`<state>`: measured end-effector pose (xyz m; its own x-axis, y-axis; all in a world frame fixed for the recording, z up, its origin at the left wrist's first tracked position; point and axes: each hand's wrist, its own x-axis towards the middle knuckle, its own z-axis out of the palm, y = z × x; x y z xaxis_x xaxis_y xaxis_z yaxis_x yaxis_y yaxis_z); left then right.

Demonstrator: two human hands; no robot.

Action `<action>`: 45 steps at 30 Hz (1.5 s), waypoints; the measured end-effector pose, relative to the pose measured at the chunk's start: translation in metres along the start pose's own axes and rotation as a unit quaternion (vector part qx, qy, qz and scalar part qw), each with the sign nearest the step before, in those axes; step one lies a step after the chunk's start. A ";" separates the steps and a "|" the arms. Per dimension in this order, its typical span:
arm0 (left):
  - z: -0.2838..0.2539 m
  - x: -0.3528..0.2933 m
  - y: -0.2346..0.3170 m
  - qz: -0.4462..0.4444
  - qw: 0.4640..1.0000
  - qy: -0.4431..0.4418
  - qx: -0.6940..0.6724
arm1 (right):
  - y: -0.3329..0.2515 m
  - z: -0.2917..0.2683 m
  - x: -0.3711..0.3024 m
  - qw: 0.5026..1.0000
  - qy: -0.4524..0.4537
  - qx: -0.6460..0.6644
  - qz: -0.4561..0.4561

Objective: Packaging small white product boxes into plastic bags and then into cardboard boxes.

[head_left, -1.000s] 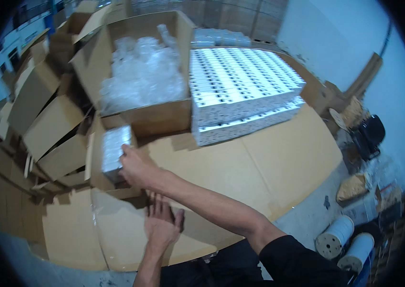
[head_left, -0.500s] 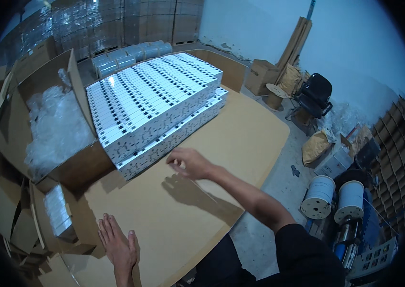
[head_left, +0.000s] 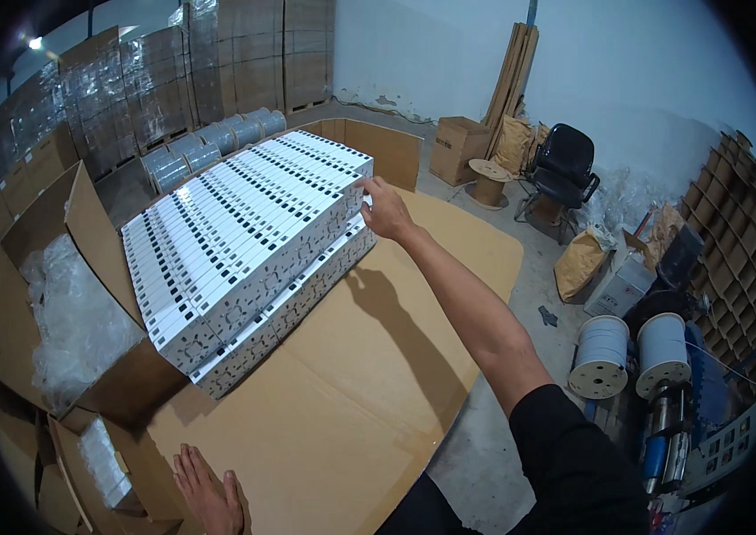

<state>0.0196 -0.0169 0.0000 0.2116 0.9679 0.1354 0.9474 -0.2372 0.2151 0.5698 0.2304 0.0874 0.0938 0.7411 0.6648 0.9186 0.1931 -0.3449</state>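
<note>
Rows of narrow white panels [head_left: 244, 209], with black rectangles along their tops and dark-patterned ends, stand packed in two layers on a cardboard-covered table [head_left: 324, 401]. My right hand [head_left: 385, 210] is stretched out to the right end of the upper layer. Its bent fingers close on the end white panel [head_left: 355, 181] there; the thumb is partly hidden. Lying flat on the cardboard at the near left, my left hand [head_left: 208, 495] has its fingers stretched out and holds nothing.
An open carton [head_left: 97, 383] of clear plastic film [head_left: 79, 321] stands left of the panels. In front of it is a smaller box [head_left: 141, 455] with wrapped white pieces. Cable spools [head_left: 599, 357] and a black chair [head_left: 563, 165] stand to the right.
My right hand has moved forward and right, from above the cardboard to the end of the panel stack. My left hand stays flat on the table. The view has shifted.
</note>
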 end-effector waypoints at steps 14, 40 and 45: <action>-0.002 0.000 0.002 -0.002 1.000 -0.015 0.024 | 0.029 0.019 0.029 0.997 0.013 -0.027 0.068; 0.017 0.002 -0.014 -0.023 0.977 0.141 -0.155 | -0.112 0.005 -0.143 0.967 -0.005 0.199 0.159; 0.020 0.013 -0.015 -0.051 0.968 0.163 -0.182 | -0.211 0.038 -0.186 0.923 -0.084 0.340 0.161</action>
<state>0.0133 0.0011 -0.0205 -0.0220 0.9244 0.3809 0.7989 -0.2127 0.5625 0.3434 0.0763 0.0112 0.2068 0.9086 0.3630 0.3939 0.2623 -0.8809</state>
